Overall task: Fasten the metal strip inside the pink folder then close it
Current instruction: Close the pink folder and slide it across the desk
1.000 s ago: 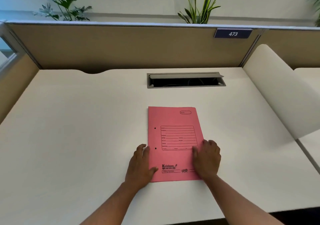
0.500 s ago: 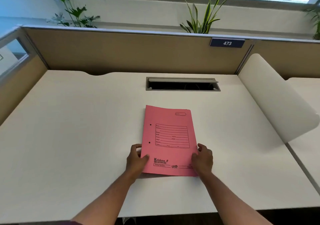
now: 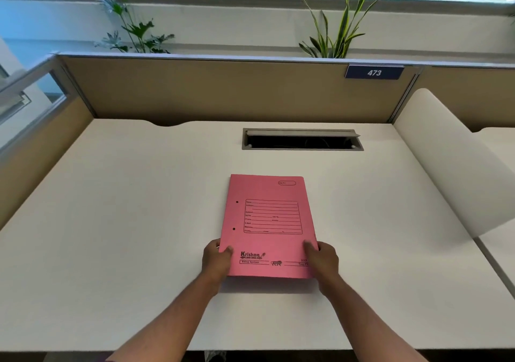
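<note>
The pink folder (image 3: 269, 222) is closed, its printed cover facing up, with two punched holes near its left edge. Its near end is lifted a little off the white desk (image 3: 125, 222) and casts a shadow below. My left hand (image 3: 216, 260) grips the near left corner, thumb on top. My right hand (image 3: 322, 260) grips the near right corner the same way. The metal strip is hidden inside the folder.
A cable slot (image 3: 302, 140) with a grey flap is cut into the desk behind the folder. Brown partition walls (image 3: 223, 91) ring the desk, one bearing a "473" label (image 3: 374, 72). A curved white divider (image 3: 451, 161) stands at the right. Plants (image 3: 133, 27) sit behind.
My hands went from lying flat on the cover to gripping its near corners. The folder's near end has come up off the desk. The camera has tilted upward.
</note>
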`<control>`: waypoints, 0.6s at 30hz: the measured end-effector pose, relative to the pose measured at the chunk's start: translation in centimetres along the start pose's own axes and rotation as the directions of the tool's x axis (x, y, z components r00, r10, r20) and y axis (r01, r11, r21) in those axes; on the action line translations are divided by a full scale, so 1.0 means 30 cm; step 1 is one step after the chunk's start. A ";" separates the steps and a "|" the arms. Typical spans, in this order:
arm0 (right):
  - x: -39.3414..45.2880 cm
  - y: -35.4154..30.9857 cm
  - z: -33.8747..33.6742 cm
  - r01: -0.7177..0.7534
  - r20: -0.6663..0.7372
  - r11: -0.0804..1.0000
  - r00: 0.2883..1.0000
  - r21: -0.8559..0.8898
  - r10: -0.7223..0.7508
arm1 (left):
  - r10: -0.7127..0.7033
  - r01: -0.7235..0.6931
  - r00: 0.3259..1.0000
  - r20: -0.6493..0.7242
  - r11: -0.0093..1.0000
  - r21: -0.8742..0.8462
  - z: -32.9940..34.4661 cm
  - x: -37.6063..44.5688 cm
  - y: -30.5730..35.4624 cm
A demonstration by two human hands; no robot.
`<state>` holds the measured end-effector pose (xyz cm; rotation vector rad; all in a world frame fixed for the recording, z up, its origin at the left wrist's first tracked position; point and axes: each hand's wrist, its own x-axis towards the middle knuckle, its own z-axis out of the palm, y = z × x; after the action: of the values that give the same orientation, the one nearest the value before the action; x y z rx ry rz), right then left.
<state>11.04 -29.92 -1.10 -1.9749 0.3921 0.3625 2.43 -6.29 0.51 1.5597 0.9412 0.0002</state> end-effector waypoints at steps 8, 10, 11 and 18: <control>0.009 -0.053 0.045 0.070 0.119 0.997 0.990 0.021 -0.072 | -0.041 0.046 0.995 -0.091 0.997 0.060 -0.068 0.025 0.013; 0.015 -0.068 0.057 0.079 0.127 0.997 0.989 0.015 -0.080 | -0.018 0.027 0.994 -0.107 0.996 0.086 -0.090 0.034 0.021; 0.019 -0.075 0.061 0.081 0.132 0.997 0.988 0.010 -0.082 | -0.004 0.015 0.994 -0.111 0.995 0.102 -0.098 0.037 0.029; 0.041 -0.171 0.143 0.177 0.127 0.979 0.978 -0.106 -0.163 | 0.069 -0.052 0.992 -0.110 0.987 0.153 -0.200 0.104 0.104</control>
<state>13.99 -24.08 0.76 -2.0719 0.1269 0.3968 3.23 0.69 3.04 1.7420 1.0025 0.0642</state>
